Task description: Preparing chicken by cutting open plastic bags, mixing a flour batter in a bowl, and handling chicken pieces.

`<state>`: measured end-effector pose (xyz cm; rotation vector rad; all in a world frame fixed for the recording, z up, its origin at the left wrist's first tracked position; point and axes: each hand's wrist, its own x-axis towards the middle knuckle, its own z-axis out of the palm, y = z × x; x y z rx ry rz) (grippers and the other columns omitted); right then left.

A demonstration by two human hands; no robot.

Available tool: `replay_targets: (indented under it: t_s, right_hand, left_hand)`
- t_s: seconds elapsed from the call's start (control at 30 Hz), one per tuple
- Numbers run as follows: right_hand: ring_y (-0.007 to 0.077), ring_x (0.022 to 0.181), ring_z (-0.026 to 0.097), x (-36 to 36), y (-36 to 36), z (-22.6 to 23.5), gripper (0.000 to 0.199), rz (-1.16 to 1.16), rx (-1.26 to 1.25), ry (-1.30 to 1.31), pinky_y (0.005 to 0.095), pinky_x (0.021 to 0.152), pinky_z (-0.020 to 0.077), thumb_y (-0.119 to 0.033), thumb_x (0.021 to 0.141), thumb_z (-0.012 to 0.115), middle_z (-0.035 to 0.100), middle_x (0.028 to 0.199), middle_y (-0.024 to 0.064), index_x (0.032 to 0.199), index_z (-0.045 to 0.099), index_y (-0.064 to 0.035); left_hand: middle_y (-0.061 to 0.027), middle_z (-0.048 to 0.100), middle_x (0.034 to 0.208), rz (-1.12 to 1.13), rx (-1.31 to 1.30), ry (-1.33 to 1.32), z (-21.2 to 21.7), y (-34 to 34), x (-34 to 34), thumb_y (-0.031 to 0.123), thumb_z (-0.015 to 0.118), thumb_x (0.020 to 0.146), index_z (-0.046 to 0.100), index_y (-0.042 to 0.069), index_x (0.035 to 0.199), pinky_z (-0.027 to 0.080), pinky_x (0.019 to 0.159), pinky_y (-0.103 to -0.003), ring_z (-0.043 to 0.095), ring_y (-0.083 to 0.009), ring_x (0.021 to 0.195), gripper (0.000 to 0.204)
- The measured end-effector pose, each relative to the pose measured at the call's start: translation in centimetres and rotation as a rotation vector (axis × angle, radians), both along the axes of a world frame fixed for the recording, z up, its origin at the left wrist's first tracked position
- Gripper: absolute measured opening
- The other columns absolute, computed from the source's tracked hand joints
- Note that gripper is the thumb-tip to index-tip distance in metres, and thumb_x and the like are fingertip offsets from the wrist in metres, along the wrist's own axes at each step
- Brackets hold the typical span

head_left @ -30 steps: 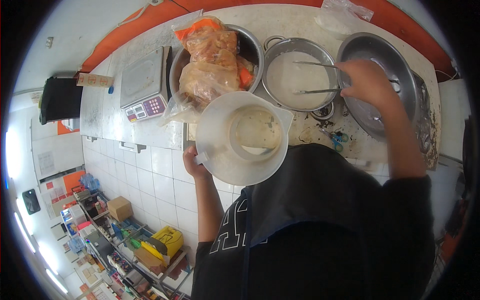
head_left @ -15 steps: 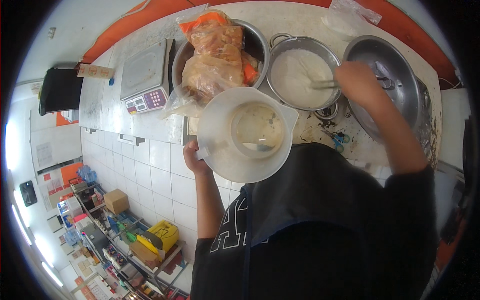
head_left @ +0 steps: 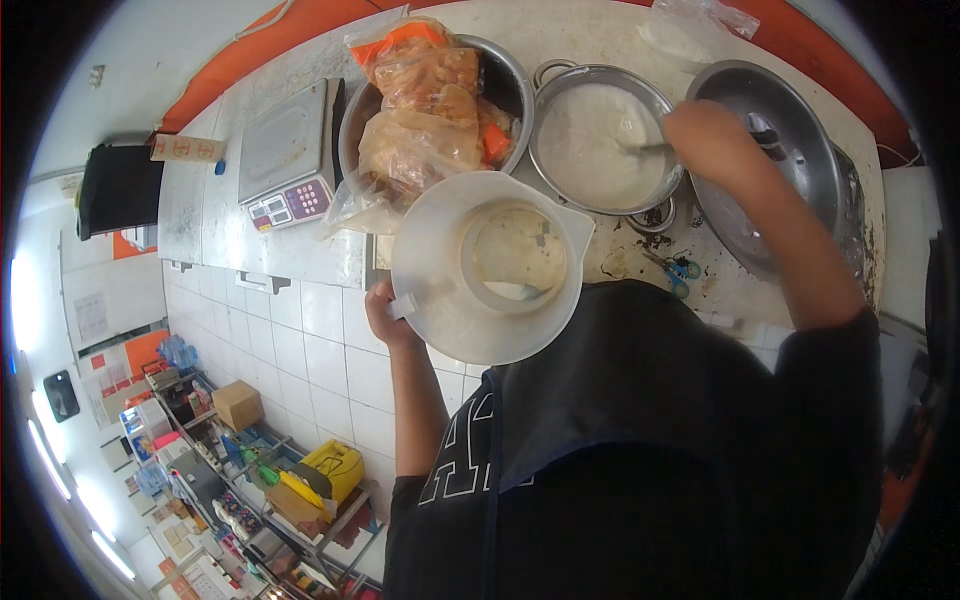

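Observation:
My right hand (head_left: 708,140) grips the handle of a metal stirring utensil (head_left: 648,149). Its rounded end, coated in white, dips into a white liquid batter (head_left: 580,150), so its exact kind is unclear. The batter sits in a two-handled metal pot (head_left: 537,150) on the worktop. My left hand (head_left: 382,312) is closed around the handle of a large translucent plastic jug (head_left: 430,270), held in front of my body at the table's near edge. A little cloudy liquid shows at the jug's bottom.
Left of the pot, a metal bowl (head_left: 520,90) holds bagged food (head_left: 420,140); a weighing scale (head_left: 285,145) stands farther left. At right is a large metal basin (head_left: 740,225). Scissors (head_left: 677,270) lie near the pot, and a plastic bag of white powder (head_left: 690,35) lies behind.
The utensil's end has shifted slightly up in the batter, and its pale rounded head shows more plainly. My right hand has moved slightly up; the jug stays almost in place.

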<state>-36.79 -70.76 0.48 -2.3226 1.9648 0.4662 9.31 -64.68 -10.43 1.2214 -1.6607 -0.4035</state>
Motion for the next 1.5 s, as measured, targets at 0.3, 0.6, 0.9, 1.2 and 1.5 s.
replay_targets:
  t_s: [0.3, 0.6, 0.9, 1.2, 1.5]
  right_hand:
    - [0.036, 0.08, 0.067, 4.1, -2.0, -2.0, 0.014, 0.032, 0.114, -0.198, 0.045, 0.072, 0.054, -0.006, 0.075, 0.061, 0.068, 0.085, 0.0193, 0.083, 0.072, -0.0041]
    - [0.0328, 0.083, 0.07, 3.0, -3.4, -0.9, 0.017, 0.047, 0.013, 0.144, 0.0415, 0.072, 0.0567, -0.003, 0.077, 0.059, 0.07, 0.087, 0.019, 0.087, 0.073, 0.0007]
    - [0.031, 0.08, 0.07, 5.2, -3.2, 2.8, 0.014, 0.318, 0.329, 0.297, 0.0409, 0.067, 0.0563, -0.007, 0.069, 0.072, 0.07, 0.083, 0.0161, 0.081, 0.074, -0.0014]
    - [0.0281, 0.069, 0.068, 8.4, -5.7, 3.0, 0.018, 0.395, 0.49, 0.22, 0.039, 0.06, 0.0546, -0.007, 0.071, 0.071, 0.07, 0.077, 0.0135, 0.087, 0.073, -0.0013]
    - [0.0252, 0.067, 0.068, 4.5, -8.4, 0.4, 0.028, 0.022, 0.576, -0.213, 0.0378, 0.06, 0.054, -0.017, 0.083, 0.068, 0.072, 0.084, 0.0118, 0.108, 0.07, -0.0044]
  left_hand:
    - [-0.0032, 0.047, 0.067, -0.05, 0.222, 0.335, -5.0, -0.2, 3.9, -0.001, 0.079, 0.066, 0.045, 0.003, 0.079, 0.038, 0.054, -0.028, 0.045, -0.0165, 0.06, 0.037]
    - [-0.0031, 0.043, 0.06, 0.049, 0.533, 0.937, 0.1, 0.0, -0.6, 0.025, 0.038, 0.091, 0.033, 0.009, 0.06, 0.044, 0.055, -0.029, 0.044, -0.0139, 0.059, 0.035]
    - [-0.0154, 0.066, 0.08, 0.053, 0.403, 0.596, -4.0, 0.2, 3.6, 0.024, 0.033, 0.09, 0.062, -0.006, 0.084, 0.052, 0.061, -0.032, 0.063, -0.0224, 0.071, 0.043]
    - [-0.0151, 0.066, 0.08, 0.039, 0.187, 0.071, -3.5, -0.1, 2.2, 0.026, 0.033, 0.09, 0.062, -0.007, 0.085, 0.052, 0.062, -0.033, 0.063, -0.0228, 0.072, 0.044]
    - [-0.0139, 0.066, 0.079, 0.031, 0.123, 0.07, -3.6, -0.2, 2.6, 0.021, 0.036, 0.092, 0.062, -0.007, 0.085, 0.052, 0.059, -0.03, 0.063, -0.021, 0.069, 0.039]
